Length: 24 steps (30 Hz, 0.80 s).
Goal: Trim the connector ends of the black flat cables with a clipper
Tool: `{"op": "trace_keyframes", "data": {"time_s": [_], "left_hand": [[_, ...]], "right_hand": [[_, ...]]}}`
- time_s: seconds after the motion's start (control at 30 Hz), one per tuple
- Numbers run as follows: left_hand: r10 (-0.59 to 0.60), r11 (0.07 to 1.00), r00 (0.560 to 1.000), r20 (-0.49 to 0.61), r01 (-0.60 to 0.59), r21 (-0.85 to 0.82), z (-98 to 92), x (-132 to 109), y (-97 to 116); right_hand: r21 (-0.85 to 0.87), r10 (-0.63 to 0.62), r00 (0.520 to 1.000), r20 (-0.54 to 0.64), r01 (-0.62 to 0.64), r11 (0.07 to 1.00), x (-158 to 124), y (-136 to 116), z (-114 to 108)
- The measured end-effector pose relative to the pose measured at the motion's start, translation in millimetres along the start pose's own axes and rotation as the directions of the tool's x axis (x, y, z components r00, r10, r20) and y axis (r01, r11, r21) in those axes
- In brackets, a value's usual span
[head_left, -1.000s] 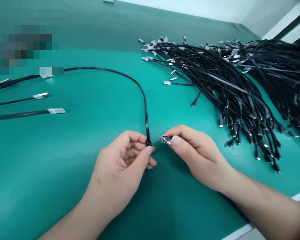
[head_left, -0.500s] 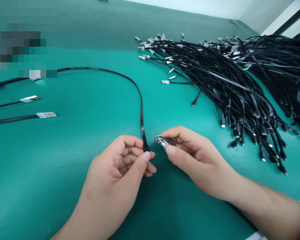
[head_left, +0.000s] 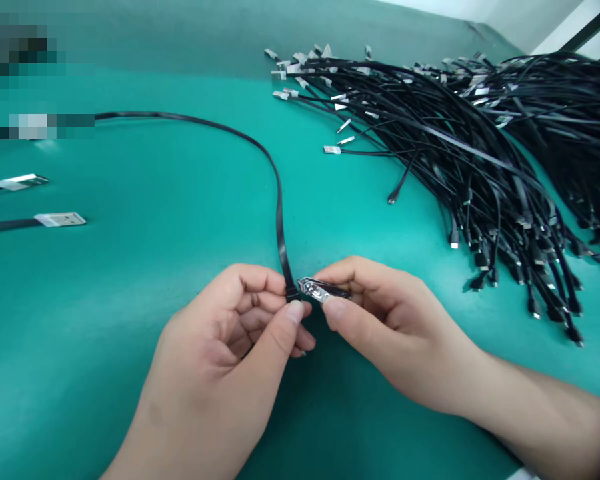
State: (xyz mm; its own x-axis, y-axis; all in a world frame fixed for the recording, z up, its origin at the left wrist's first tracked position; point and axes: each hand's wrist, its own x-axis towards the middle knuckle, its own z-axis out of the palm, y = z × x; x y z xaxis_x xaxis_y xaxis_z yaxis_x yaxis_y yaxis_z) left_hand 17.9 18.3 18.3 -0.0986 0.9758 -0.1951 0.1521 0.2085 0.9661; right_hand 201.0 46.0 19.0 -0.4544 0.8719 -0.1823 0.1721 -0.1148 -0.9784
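My left hand (head_left: 240, 333) pinches the small plug end of a flat black cable (head_left: 279, 220) between thumb and fingers. That cable arcs up and away to the far left across the green table (head_left: 130, 280). My right hand (head_left: 380, 320) grips a small metal clipper (head_left: 316, 289) between thumb and forefinger. The clipper's jaws touch the cable end right at my left fingertips.
A big heap of black cables (head_left: 460, 153) with silver and black plugs fills the right and back right. One loose cable end (head_left: 393, 197) sticks out of it toward the middle. Two silver USB plugs (head_left: 60, 219) lie at the left edge. A blurred patch covers the back left.
The clipper in my right hand has moved left until it meets the cable end held by my left hand. The view has shifted slightly down.
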Motion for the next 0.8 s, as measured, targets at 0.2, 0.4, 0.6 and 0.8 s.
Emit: {"op": "trace_keyframes", "data": {"time_s": [0.2,0.4,0.6,0.8], "left_hand": [[0.003,1.0,1.0,0.006,-0.003,-0.007,1.9,0.1,1.5],[0.015,1.0,1.0,0.001,-0.015,0.02,1.7,-2.4,-2.3],[0.038,0.999,0.999,0.017,-0.038,0.018,-0.2,-4.2,-5.8],[0.035,0.999,0.999,0.021,-0.036,0.008,1.2,-1.8,-1.6]], "right_hand": [[0.008,-0.003,1.0,0.005,0.003,1.0,0.3,-0.3,1.1],[-0.015,0.001,1.0,-0.007,-0.001,1.0,-0.1,0.3,1.1],[0.0,0.012,1.0,-0.006,-0.012,1.0,0.8,-0.1,-0.5],[0.016,0.001,1.0,0.016,-0.001,1.0,1.9,-4.1,-1.7]]}}
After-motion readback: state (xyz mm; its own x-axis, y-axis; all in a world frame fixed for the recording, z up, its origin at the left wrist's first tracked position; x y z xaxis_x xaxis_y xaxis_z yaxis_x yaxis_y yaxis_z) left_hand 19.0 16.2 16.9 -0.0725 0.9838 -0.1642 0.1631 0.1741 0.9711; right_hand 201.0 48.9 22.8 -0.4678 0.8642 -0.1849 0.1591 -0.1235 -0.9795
